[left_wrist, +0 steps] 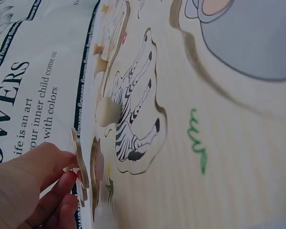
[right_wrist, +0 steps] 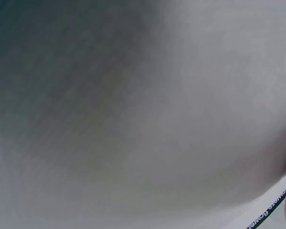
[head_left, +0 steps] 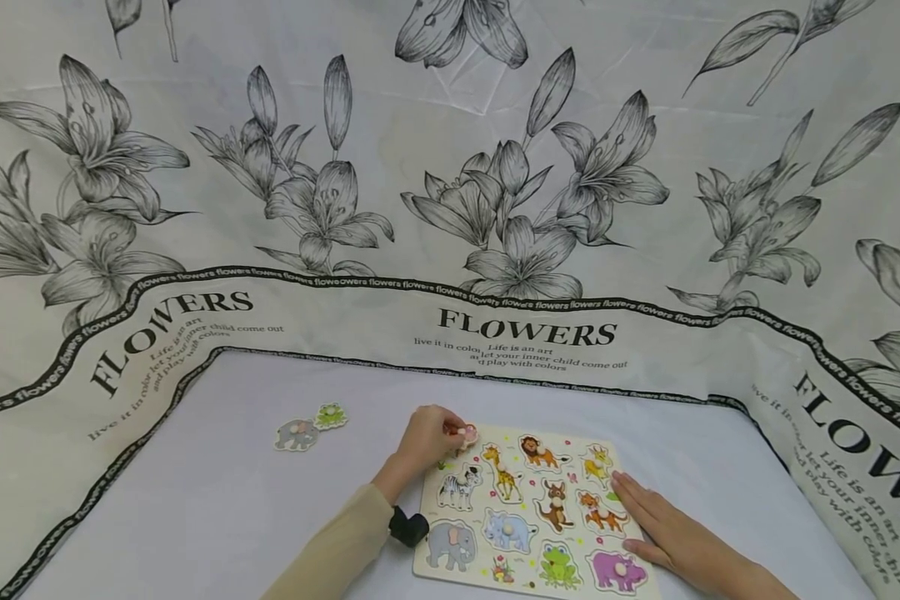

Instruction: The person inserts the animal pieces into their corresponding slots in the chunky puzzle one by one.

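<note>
My left hand (head_left: 429,437) pinches a small wooden puzzle piece (head_left: 467,434) with pink on its face, at the upper left corner of the puzzle board (head_left: 487,569). In the left wrist view that piece (left_wrist: 79,162) shows edge-on, close over a recess of the board; the fingers hide part of it. Along the board's right edge lies my right hand (head_left: 667,529), its fingers straight and touching the rim near the tiger piece (head_left: 602,512). A zebra piece (head_left: 460,487) with a knob sits in its slot just below the left hand.
Other animals on the board include a giraffe (head_left: 502,475), a lion (head_left: 540,452) and a purple hippo (head_left: 618,572). Loose on the white cloth at left are an elephant piece (head_left: 296,435) and a frog piece (head_left: 331,415). A flower-printed curtain (head_left: 480,208) stands behind.
</note>
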`<state>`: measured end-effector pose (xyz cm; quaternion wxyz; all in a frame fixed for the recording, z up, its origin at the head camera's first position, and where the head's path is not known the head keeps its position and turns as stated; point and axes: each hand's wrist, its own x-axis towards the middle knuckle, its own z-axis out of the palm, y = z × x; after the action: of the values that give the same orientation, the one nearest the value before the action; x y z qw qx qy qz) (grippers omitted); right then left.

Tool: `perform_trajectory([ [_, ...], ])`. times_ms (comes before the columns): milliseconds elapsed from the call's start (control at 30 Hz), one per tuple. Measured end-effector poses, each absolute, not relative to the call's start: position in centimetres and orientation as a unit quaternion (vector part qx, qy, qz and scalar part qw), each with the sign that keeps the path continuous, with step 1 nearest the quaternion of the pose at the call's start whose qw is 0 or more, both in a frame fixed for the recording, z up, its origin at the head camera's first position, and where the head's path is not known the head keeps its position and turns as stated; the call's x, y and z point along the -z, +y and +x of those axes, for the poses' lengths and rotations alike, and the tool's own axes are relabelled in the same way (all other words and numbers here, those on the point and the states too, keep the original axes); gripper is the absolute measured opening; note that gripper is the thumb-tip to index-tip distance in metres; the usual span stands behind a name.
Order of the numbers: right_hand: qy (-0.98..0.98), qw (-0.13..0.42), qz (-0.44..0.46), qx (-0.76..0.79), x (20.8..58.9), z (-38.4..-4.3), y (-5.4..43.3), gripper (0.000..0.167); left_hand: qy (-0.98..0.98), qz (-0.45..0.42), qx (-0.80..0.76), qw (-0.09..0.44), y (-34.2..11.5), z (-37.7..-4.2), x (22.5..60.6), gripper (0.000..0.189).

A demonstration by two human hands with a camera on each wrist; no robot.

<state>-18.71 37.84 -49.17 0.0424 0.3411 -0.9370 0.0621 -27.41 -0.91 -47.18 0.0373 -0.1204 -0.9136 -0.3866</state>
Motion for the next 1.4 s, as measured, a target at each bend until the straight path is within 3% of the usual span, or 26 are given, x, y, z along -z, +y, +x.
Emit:
perform_trajectory([
  [233,-0.941,0.023,0.33,-0.075,49.25,-18.76,37.64,0.072,-0.911,-0.12,0.394,0.039,-0.61,-27.38,47.34,0.014],
  [467,-0.933,0.054,0.348,-0.069,49.31,-18.71,37.59,0.071,-0.916,-0.12,0.382,0.04,-0.59,-27.42,47.52,0.013],
  [967,-0.938,0.039,0.339,-0.065,49.18,-18.5,37.62,0.071,-0.918,-0.123,0.374,0.058,-0.42,-27.16,47.68,0.011],
  [1400,-0.929,0.074,0.355,-0.065,49.23,-18.63,37.5,0.071,-0.917,-0.119,0.372,0.076,0.01,-27.35,48.11,0.012],
])
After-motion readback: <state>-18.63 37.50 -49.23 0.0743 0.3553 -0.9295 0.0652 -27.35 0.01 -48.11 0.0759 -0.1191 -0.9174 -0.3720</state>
